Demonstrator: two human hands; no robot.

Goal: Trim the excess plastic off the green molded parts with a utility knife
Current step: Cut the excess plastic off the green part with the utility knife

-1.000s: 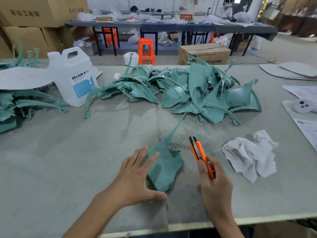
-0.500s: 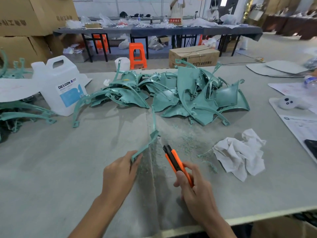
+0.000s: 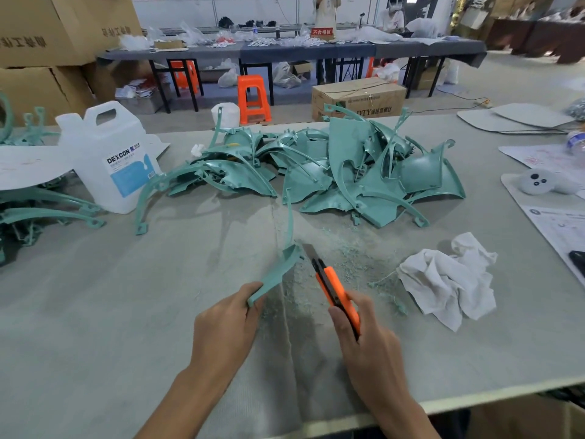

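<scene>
White jug (image 3: 95, 144) labelled DEXCON beside green parts (image 3: 357, 172)

We use the parts pile (image 3: 357, 172) as ref, on the table (image 3: 95, 312). W/ the jug (image 3: 107, 160) left of it, more parts (image 3: 41, 204) further left. In front of the pile: held part (image 3: 278, 270) in our left hand (image 3: 224, 327), knife (image 3: 335, 286) in our right hand (image 3: 370, 350). The rag (image 3: 449, 280) lies front-right of pile; papers (image 3: 563, 229) far right; carton (image 3: 357, 96) & stool (image 3: 253, 96) behind it.
</scene>
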